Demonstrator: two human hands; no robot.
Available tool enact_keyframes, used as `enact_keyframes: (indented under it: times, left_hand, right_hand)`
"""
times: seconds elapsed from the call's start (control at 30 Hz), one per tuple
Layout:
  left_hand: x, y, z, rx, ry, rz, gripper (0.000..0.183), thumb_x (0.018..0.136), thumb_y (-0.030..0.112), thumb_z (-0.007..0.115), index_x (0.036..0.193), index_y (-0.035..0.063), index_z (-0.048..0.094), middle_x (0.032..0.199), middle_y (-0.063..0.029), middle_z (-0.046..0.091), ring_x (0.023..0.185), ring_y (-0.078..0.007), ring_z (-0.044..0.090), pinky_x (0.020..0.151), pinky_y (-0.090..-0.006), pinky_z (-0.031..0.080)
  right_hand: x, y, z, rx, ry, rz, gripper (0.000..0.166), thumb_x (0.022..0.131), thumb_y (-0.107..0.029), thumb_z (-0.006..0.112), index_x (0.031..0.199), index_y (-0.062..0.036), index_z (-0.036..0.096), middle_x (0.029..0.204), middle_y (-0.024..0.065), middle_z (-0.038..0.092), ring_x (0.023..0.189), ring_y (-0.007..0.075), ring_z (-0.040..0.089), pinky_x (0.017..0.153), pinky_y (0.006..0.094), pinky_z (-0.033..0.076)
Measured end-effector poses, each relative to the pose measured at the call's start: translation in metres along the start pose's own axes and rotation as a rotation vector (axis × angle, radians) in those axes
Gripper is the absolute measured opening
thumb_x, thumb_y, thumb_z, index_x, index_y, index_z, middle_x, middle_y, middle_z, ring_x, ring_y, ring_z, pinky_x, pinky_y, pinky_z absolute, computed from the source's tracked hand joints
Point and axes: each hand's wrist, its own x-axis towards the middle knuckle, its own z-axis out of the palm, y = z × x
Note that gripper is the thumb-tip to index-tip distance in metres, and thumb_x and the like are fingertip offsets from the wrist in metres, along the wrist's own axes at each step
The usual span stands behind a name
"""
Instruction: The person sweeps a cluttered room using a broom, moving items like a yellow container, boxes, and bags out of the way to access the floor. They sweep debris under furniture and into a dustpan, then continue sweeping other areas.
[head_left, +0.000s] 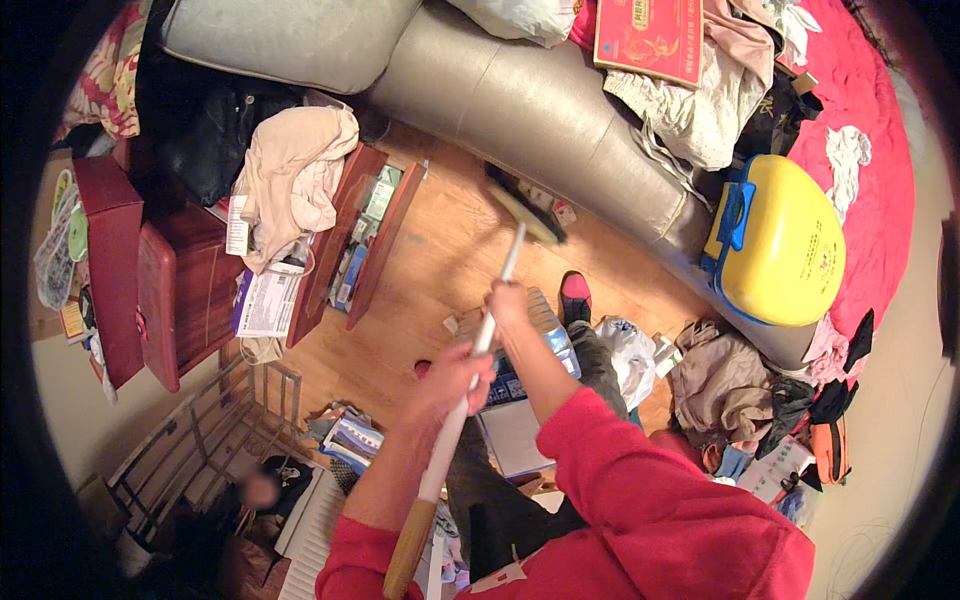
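A broom with a white handle runs diagonally up from my lower body, its brownish grip end near my left sleeve. My right hand is closed around the upper stretch of the shaft, towards the head. Lower on the same shaft, my left hand wraps it and looks slightly blurred. The broom head, pale with dark bristles, rests on or just above the wood floor beside the grey padded bed edge. A small printed scrap lies by the bristles.
Left stands a dark red cabinet with a pulled-out drawer; beige cloth drapes over it. A yellow case sits on the bed's edge. Plastic-wrapped packs, a white bag and clothes crowd my feet. A metal rack stands lower left.
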Motion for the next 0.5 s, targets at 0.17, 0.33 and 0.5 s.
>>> enact_keyframes:
  times: [0.17,0.33,0.5]
  left_hand:
    - [-0.048,-0.023,0.021,-0.255,-0.099,0.010,0.009,0.086,0.014,0.049,0.084,0.0051,0.047,0.054,-0.0028,0.046,0.033,-0.0116,0.041,0.029,-0.0271,0.032]
    - [-0.037,-0.023,0.018,-0.384,-0.076,0.173,0.017,0.087,0.018,0.049,0.098,0.0045,0.050,0.059,-0.0025,0.048,0.031,-0.0101,0.039,0.027,-0.0242,0.029]
    - [-0.002,-0.025,0.025,-0.229,0.014,0.282,0.028,0.092,0.031,0.044,0.088,0.0043,0.049,0.065,-0.0032,0.050,0.041,-0.0107,0.048,0.037,-0.0232,0.039]
  right_hand:
    - [-0.044,0.018,-0.033,-0.125,-0.024,-0.086,0.016,0.079,-0.010,0.049,0.089,-0.0010,0.041,0.058,0.0081,0.044,0.041,0.0189,0.046,0.034,0.0348,0.039]
    - [-0.079,-0.003,-0.007,-0.329,-0.185,-0.237,0.023,0.075,-0.010,0.054,0.092,0.0013,0.044,0.060,0.0078,0.046,0.046,0.0187,0.048,0.038,0.0345,0.040]
    - [-0.035,-0.009,-0.015,-0.590,-0.230,-0.358,0.024,0.076,-0.010,0.053,0.094,0.0048,0.050,0.067,0.0125,0.055,0.050,0.0179,0.053,0.040,0.0323,0.043]
